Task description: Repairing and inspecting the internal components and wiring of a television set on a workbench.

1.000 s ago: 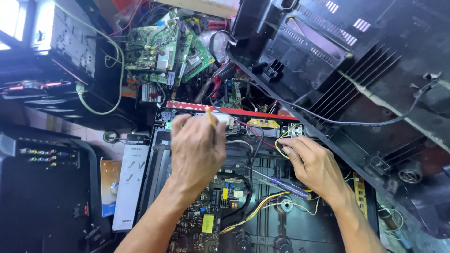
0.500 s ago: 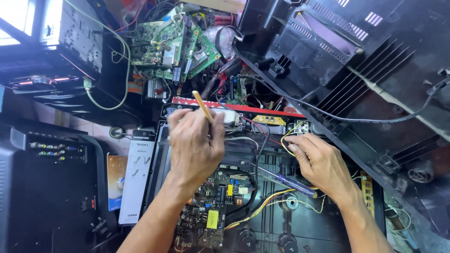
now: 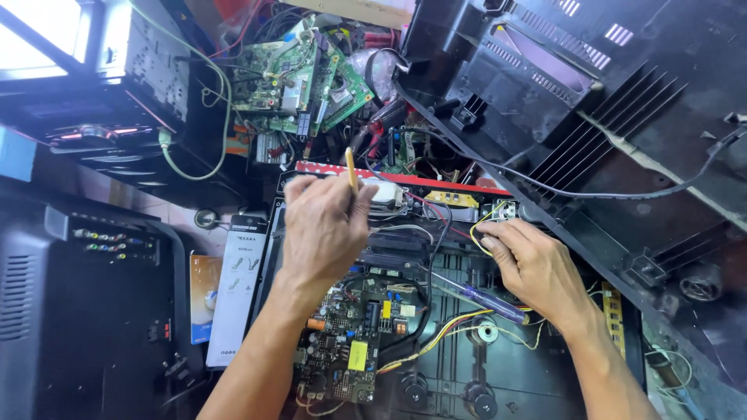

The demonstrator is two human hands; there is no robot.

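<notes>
Nearest to me lies the dark circuit board (image 3: 350,342) with its yellow part, just below my left wrist. My left hand (image 3: 323,225) is closed around a thin yellow stick (image 3: 351,167), whose tip pokes up above my knuckles, over the open back of the set. My right hand (image 3: 533,268) rests on the black chassis (image 3: 455,365); its fingers curl at a small white connector (image 3: 498,211) with yellow wires, though I cannot tell whether they pinch it. A purple-handled screwdriver (image 3: 486,299) lies just under that palm. Beyond my hands runs a red strip (image 3: 436,180), and farther back sit green circuit boards (image 3: 303,78) among tangled cables. A black plastic rear cover (image 3: 591,101) leans at the right.
</notes>
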